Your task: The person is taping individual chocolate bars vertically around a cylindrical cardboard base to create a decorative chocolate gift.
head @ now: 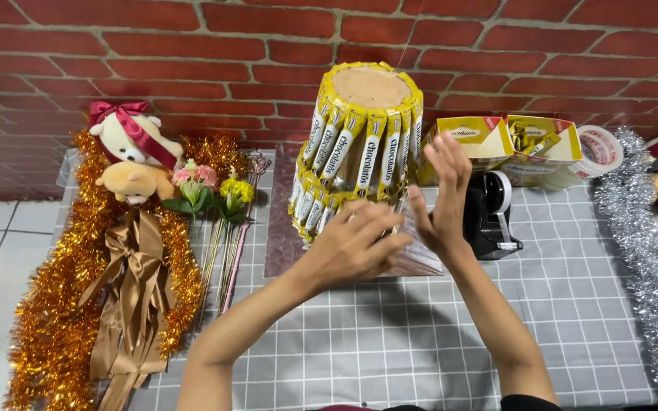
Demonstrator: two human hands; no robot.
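Two bare hands meet in front of a two-tier tower of yellow snack sachets (pixel 359 144) standing on a shiny silver board (pixel 283 243) at the far middle of a bench covered in a grey grid-pattern cloth (pixel 420 335). The left hand (pixel 356 247) reaches in from the near left, forearm angled up and to the right, back of the hand facing up, fingers loosely curled and pressed close to the tower's lower tier; whether it grips anything cannot be told. The right hand (pixel 439 202) rises from the near right with the forearm sloping up and leftward, palm turned toward the tower, fingers spread wide and pointing up, holding nothing visible. Just right of that hand sits a black tape dispenser (pixel 493 217), and beyond it two open yellow cartons (pixel 508 141) and a roll of white tape (pixel 599 148) line the red brick wall (pixel 154 53). On the left of the bench lie gold tinsel (pixel 47 312), a bronze satin bow (pixel 135 285), artificial flowers on thin sticks (pixel 218 194) and a small plush bear with a maroon ribbon (pixel 131 148). Silver tinsel (pixel 649 266) runs along the right edge.
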